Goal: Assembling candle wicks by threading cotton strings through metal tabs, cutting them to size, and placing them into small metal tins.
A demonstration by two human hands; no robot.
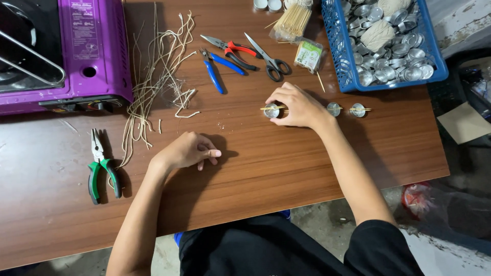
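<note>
My right hand (295,106) rests on the brown wooden table (286,163), its fingers closed around a small round metal cup (271,110) that has a thin wooden stick laid across its top. Two more such cups, one (334,109) just right of my wrist and another (358,110) beyond it, sit in a row, each with a stick across. My left hand (187,150) lies loosely curled on the table nearer to me, holding nothing that I can see.
A pile of cut cream strings (156,76) lies at the back. Nearby are green-handled pliers (101,171), blue pliers (216,69), red pliers (232,50), scissors (268,57), a bundle of sticks (292,21), a blue basket (337,56) of metal cups and a purple gas stove (92,56).
</note>
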